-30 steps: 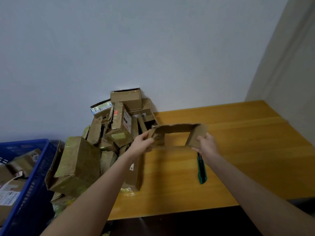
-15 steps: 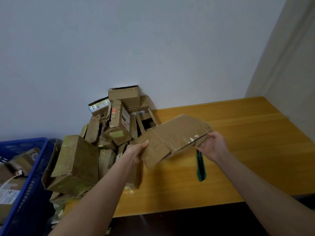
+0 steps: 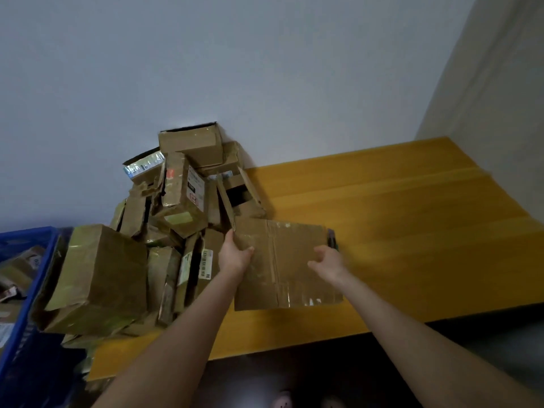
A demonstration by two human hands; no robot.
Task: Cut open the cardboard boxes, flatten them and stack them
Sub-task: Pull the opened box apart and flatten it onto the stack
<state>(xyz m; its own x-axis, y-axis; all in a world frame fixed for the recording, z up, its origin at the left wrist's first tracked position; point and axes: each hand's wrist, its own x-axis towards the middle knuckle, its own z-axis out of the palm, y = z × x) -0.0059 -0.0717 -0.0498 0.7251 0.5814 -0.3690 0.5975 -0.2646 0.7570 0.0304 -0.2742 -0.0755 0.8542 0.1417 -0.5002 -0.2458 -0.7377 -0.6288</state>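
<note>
Box heap blocks left (table right open).

Dim, flat indoor light leaves a bluish-grey cast on the wall. Motion blur smears the right part of the counter. Tape on the flattened box gives weak glare. Wide-angle distortion bends the edges; deep shadow lies under the counter.

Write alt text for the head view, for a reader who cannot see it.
A flattened box lies on a wooden table; the left grip holds its edge, the right grip is over it. A pile of boxes sits beside it.
</note>
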